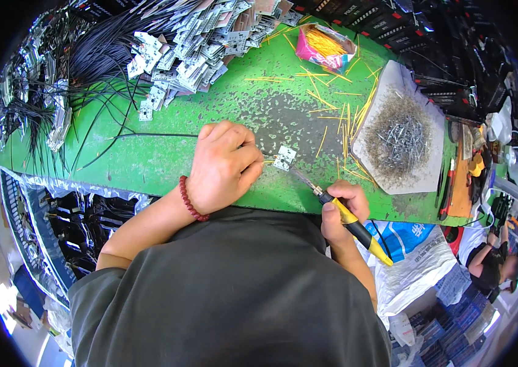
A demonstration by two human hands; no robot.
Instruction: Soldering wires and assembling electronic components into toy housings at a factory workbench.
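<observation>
A small white circuit board (284, 158) lies on the green worktop near its front edge. My left hand (225, 160) is closed beside the board's left side, with a red bead bracelet on the wrist. A black cable (155, 134) runs into that hand from the left, and a short yellow wire (268, 162) shows between the fingers and the board. What the fingertips pinch is partly hidden. My right hand (344, 208) grips a yellow-and-black soldering iron (352, 223), its tip pointing up-left, close to the board's lower right edge. Whether the tip touches cannot be made out.
Circuit boards (204, 49) with black cables are heaped at the back left. A box of yellow wires (325, 48) stands behind more scattered wires. Right of these lies a pale slab (369, 144) bearing metal scraps. Hand tools (448, 183) lie farther right. Another person (490, 263) is at far right.
</observation>
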